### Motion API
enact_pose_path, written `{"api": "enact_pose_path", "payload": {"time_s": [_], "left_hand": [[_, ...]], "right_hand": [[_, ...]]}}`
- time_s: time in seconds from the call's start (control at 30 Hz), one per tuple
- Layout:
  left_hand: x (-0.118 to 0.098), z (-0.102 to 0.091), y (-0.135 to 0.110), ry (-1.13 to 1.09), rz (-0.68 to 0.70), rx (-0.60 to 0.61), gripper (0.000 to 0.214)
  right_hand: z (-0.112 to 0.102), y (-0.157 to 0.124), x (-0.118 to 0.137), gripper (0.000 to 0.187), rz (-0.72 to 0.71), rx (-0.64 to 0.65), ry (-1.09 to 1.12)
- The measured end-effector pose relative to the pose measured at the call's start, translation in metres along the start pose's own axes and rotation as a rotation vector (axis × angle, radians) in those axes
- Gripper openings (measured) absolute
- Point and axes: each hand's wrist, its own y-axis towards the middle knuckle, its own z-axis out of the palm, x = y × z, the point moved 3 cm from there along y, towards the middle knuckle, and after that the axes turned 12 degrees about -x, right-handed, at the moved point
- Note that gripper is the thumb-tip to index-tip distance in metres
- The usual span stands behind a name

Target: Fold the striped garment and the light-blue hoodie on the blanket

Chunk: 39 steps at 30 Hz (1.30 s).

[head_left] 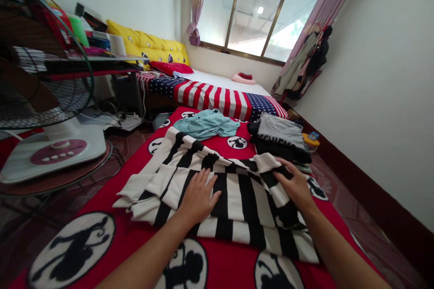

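Observation:
A black-and-white striped sweater [233,194] lies spread over the red bedding, part of it folded over on itself. My left hand [200,193] rests flat on its middle, fingers stretched out over the stripes. At the garment's right side, my right hand [294,185] pinches a sleeve with a white cuff [266,162], which lies folded in over the body. Some of the fingertips there are hidden behind the fabric. Just past the sweater lies a crumpled light-blue garment [206,124].
A stack of folded clothes [281,137], grey on top of black, sits at the far right. Left stands a fan [54,149] on a round stool, beside a cluttered desk [108,58]. Beyond is a bed with a flag-patterned cover [213,97]. Clothes [305,63] hang by the right wall.

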Motion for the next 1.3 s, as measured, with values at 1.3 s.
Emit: {"api": "enact_pose_path", "payload": {"time_s": [1.3], "left_hand": [[0.028,0.002,0.063,-0.086,0.109,-0.065,0.065]], "right_hand": [[0.037,-0.022,-0.043,0.03,-0.063,-0.318,-0.352]]}}
